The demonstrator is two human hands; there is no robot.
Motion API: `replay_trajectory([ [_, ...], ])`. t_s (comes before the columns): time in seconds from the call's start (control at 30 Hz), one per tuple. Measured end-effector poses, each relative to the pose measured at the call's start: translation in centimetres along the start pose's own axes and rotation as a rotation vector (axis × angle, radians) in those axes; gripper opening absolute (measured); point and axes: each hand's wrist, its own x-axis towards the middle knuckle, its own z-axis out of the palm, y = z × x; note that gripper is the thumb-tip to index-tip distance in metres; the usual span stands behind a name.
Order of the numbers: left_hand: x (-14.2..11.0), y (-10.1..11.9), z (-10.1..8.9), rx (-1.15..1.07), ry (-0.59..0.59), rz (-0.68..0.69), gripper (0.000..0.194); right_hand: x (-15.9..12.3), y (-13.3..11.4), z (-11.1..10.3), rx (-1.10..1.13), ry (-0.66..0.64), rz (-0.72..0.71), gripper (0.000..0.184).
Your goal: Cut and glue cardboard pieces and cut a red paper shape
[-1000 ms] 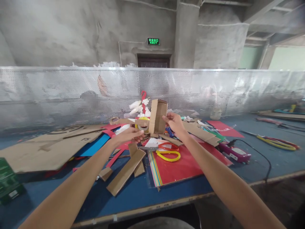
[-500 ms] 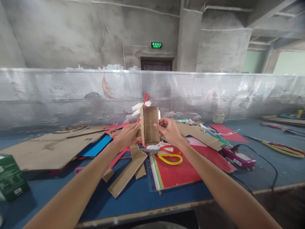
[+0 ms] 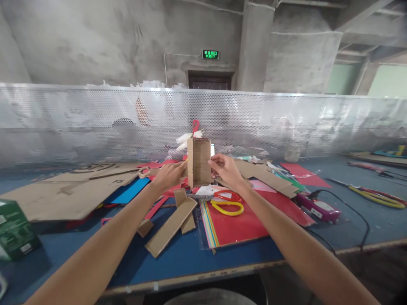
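Observation:
A small open cardboard box (image 3: 201, 163) stands upright between my hands, its hollow side facing me. My left hand (image 3: 171, 173) grips its left wall, the fingertips partly hidden behind it. On the other side, my right hand (image 3: 225, 170) pinches the right edge between thumb and fingers. Just below the box lie scissors with red and yellow handles (image 3: 227, 207), resting on a plastic-wrapped pack of red paper (image 3: 246, 228). Folded cardboard strips (image 3: 171, 226) lie nearer me, left of the pack.
A large cardboard sheet (image 3: 73, 192) and a green box (image 3: 15, 231) occupy the left of the blue table (image 3: 197, 264). To the right are a purple device (image 3: 319, 207) with a black cable and more scissors (image 3: 375, 197). A perforated metal screen (image 3: 254, 123) stands behind.
The box and both hands have risen slightly in view, as the whole scene has shifted a little upward. My right thumb has moved from the box's inner face to its right edge.

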Motion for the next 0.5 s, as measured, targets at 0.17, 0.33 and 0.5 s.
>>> replay_trajectory([
  [0.17, -0.2, -2.0, 0.8, -0.006, 0.028, -0.136, 0.025, 1.4, 2.7, -3.6, -0.377, -0.04, 0.007, 0.021],
  [0.33, -0.5, -2.8, 1.7, -0.033, 0.015, -0.151, 0.023, 1.8, 7.1, -7.5, -0.957, -0.12, 0.206, 0.016],
  [0.5, -0.4, -2.5, 1.7, -0.031, -0.016, -0.131, 0.022, 1.7, 10.5, -8.5, -1.049, -0.101, 0.318, 0.029],
])
